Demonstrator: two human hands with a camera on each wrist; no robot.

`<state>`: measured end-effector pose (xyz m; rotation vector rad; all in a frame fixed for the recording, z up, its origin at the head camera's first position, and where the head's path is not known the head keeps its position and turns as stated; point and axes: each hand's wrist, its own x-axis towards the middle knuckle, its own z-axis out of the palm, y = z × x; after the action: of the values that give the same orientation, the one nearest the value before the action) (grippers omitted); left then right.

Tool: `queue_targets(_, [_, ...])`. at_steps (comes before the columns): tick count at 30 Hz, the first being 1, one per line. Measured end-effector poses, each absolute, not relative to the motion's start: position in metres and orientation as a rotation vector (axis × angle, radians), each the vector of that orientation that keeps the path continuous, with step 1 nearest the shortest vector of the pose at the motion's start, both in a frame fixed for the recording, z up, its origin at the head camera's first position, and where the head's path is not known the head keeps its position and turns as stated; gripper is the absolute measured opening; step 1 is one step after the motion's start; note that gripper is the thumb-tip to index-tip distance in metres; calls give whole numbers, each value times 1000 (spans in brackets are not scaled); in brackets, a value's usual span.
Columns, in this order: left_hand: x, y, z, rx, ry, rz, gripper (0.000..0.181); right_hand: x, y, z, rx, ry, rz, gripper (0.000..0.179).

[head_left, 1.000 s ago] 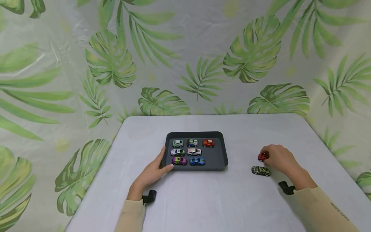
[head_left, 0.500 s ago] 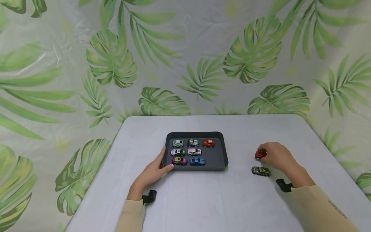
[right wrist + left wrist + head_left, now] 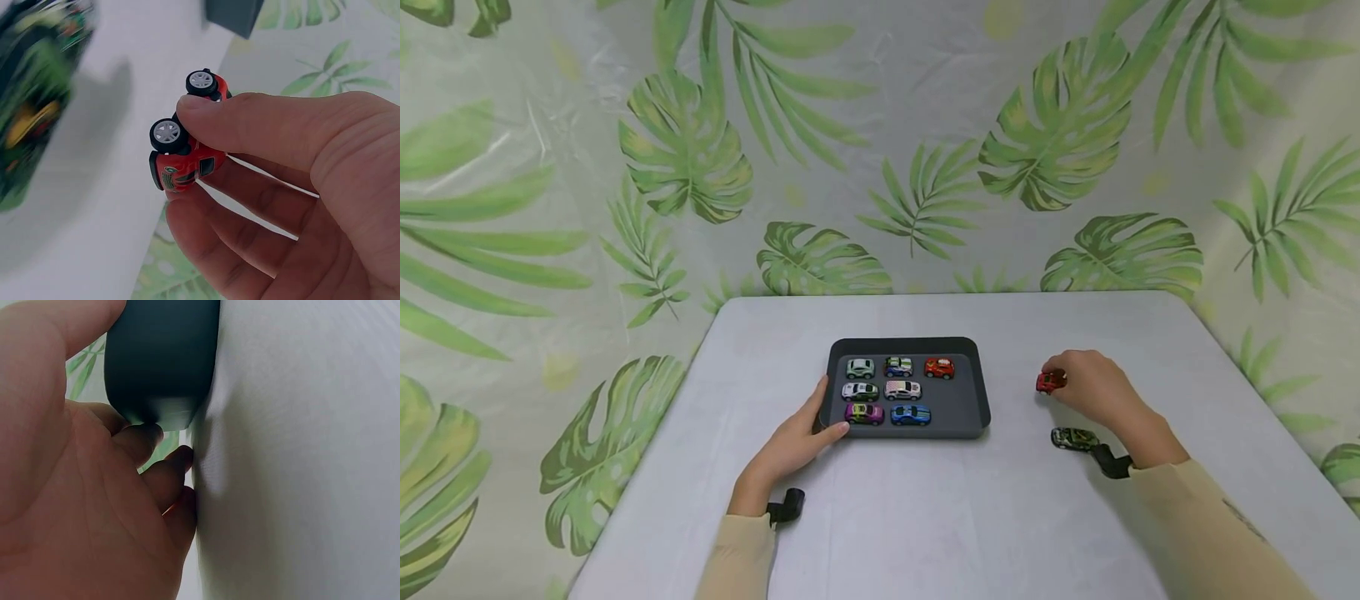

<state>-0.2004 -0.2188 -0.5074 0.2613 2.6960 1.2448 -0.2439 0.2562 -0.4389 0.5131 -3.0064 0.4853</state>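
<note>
My right hand (image 3: 1093, 385) pinches a small red toy car (image 3: 1051, 382) between thumb and fingers, over the right side of the table. Close up in the right wrist view, the toy car (image 3: 181, 156) shows its grey-spoked wheels beside the thumb. A camouflage-patterned toy car (image 3: 1073, 439) stands on the table below that hand, partly behind the wrist camera. At the left, my left hand (image 3: 797, 442) holds the dark grey tray (image 3: 955, 429) by its left edge, thumb on the front corner. In the left wrist view, fingers curl against the wall of the tray (image 3: 162, 362).
Several toy cars stand in rows in the tray, among them a purple one (image 3: 864, 414), a blue one (image 3: 911, 415) and a red one (image 3: 939, 367) at the back. The tray's right part shows bare floor. A leaf-print curtain (image 3: 925, 167) hangs behind the white table (image 3: 925, 517).
My right hand has lifted the red toy car and carried it left and away from me, past the camouflage car. The left hand and the tray have stayed put.
</note>
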Motion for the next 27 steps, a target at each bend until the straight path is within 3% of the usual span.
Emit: queue_targets(27, [-202, -218, -509, 261, 2710, 1230, 96, -263, 161, -416, 685, -2955, 502, 30])
